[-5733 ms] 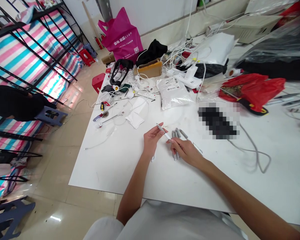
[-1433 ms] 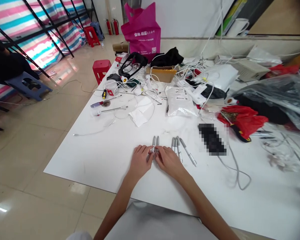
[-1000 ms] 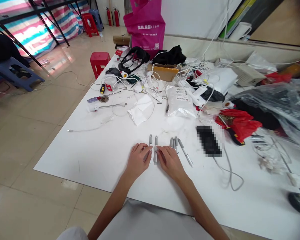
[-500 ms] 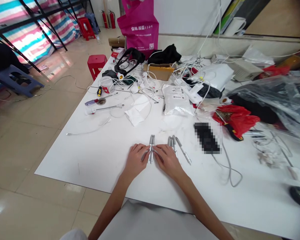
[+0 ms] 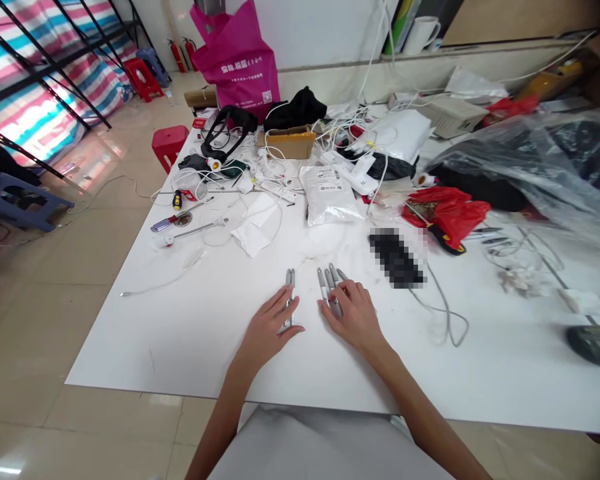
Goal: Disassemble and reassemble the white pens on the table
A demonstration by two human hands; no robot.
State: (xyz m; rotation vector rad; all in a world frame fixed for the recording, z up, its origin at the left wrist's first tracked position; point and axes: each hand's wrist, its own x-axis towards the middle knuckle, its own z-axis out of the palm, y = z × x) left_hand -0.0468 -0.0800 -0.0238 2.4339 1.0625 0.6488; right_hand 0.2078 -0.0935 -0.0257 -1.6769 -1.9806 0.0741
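Note:
Two silver-grey pens (image 5: 291, 279) lie side by side on the white table. My left hand (image 5: 269, 328) rests over their lower part, its fingers stretched and the thumb spread away to the right. Just right of them lies a second group, several grey-capped pens (image 5: 323, 280) fanned slightly apart. Bent over this group is my right hand (image 5: 355, 315), with its thumb on the left side and curled fingers on the right. The lower ends of these pens are partly hidden under that hand.
A pixelated black object (image 5: 396, 259) with a grey cable lies right of my right hand. Farther back are a white parcel (image 5: 330, 197), a folded tissue (image 5: 255, 227), screwdrivers and tangled cables. A red plastic bag (image 5: 450, 213) lies at right. The table's front edge (image 5: 180, 395) runs near my body.
My hands have moved apart from around the two pens. The left has spread its fingers over them; the right has shifted right onto the other pens. The camera view has also turned.

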